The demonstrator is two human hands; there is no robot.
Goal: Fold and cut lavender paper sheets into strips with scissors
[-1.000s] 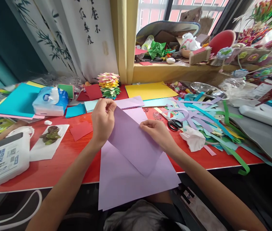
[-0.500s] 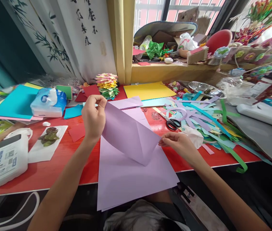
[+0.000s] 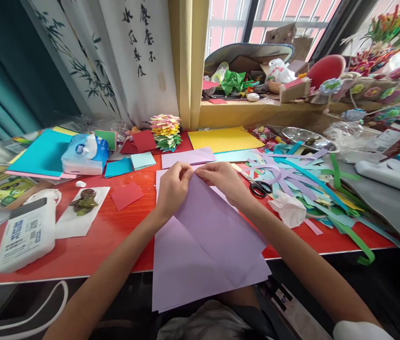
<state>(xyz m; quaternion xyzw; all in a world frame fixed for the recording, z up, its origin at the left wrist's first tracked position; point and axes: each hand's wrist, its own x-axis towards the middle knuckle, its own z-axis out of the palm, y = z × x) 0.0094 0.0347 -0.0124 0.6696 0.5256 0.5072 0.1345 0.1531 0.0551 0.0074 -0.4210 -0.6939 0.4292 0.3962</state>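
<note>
A sheet of purple paper [image 3: 217, 222] hangs from my two hands, its top edge pinched between them and its lower part reaching down to the right. My left hand [image 3: 174, 189] is closed on the upper left of that edge. Close beside it, nearly touching, my right hand [image 3: 223, 179] grips the same edge with thumb and forefinger. Under the held sheet lie more purple sheets [image 3: 171, 278], which stick out past the table's front edge. Behind my hands rests a folded purple strip [image 3: 187, 158]. Black-handled scissors [image 3: 260, 189] lie right of my right hand.
Cut paper strips [image 3: 302, 179] and a crumpled tissue [image 3: 288, 208] cover the right side of the red table [image 3: 122, 250]. At left are a tissue pack [image 3: 85, 158], blue paper, a red square [image 3: 127, 196] and a white device [image 3: 26, 236]. Yellow paper [image 3: 224, 139] lies at the back.
My right hand has moved up and left from the sheet's lower right corner to meet my left hand at the top edge. The sheet now hangs downward. The view has shifted slightly left.
</note>
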